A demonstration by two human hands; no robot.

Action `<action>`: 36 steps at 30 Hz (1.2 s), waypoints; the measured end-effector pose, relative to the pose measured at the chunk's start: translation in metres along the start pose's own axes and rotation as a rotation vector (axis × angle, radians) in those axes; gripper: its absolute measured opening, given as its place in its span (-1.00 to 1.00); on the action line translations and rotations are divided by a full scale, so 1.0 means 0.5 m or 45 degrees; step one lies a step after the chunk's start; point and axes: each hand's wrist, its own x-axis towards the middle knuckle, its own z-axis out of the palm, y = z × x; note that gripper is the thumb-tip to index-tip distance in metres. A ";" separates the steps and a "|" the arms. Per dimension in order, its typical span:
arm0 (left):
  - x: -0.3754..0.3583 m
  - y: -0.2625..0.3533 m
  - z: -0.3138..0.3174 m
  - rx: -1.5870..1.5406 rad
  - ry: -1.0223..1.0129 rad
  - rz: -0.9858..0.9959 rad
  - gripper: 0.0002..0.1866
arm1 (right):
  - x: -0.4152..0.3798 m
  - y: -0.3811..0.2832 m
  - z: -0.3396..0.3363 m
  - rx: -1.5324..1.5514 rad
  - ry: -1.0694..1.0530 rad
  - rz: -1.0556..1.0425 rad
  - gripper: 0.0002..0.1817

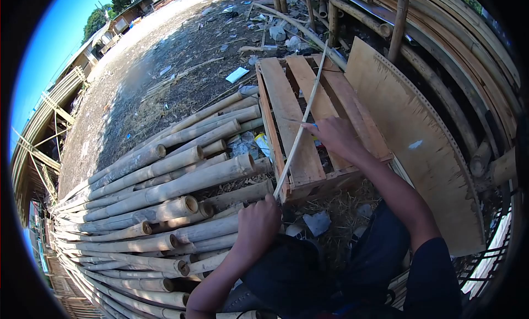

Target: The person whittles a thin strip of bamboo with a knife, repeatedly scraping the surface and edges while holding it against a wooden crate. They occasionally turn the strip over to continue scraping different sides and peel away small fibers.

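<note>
A long thin pale bamboo strip [308,109] slants over a wooden pallet [275,93]. Its lower end is in my left hand [259,225], which is closed around it in a fist at the pallet's near left corner. My right hand [335,136] is above the pallet slats with its fingers closed on a knife, the narrow blade [292,121] pointing left across the strip. The knife's handle is mostly hidden by the fingers.
Stacked bamboo poles [165,197] lie to the left. A curved plywood sheet [413,137] leans at the right, beside more bamboo poles [441,82]. Litter and a white piece [237,74] lie on the dirt ground [165,93] beyond. My legs [286,269] are below.
</note>
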 end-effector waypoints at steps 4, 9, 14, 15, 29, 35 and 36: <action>-0.006 -0.004 -0.003 -0.017 -0.031 -0.033 -0.89 | -0.067 -0.069 0.015 0.269 -0.055 -0.150 -0.22; -0.015 0.000 -0.009 0.076 -0.007 0.015 -0.89 | -0.028 -0.001 0.027 0.060 0.074 -0.251 -0.24; -0.003 -0.010 0.003 -0.028 -0.001 0.014 -0.89 | 0.096 0.144 0.032 -0.334 0.213 -0.047 -0.29; -0.013 -0.006 0.000 -0.027 0.003 0.020 -0.89 | 0.111 0.161 0.037 -0.416 0.244 0.098 -0.30; -0.001 0.010 -0.014 -0.058 -0.061 -0.105 -0.83 | -0.093 -0.039 -0.021 0.408 -0.236 0.078 -0.27; -0.005 -0.004 -0.003 -0.116 -0.083 -0.067 -0.77 | -0.073 -0.035 0.030 0.310 -0.082 -0.318 -0.26; -0.004 -0.004 -0.007 -0.115 -0.080 -0.064 -0.77 | -0.060 -0.022 0.030 0.308 -0.079 -0.317 -0.26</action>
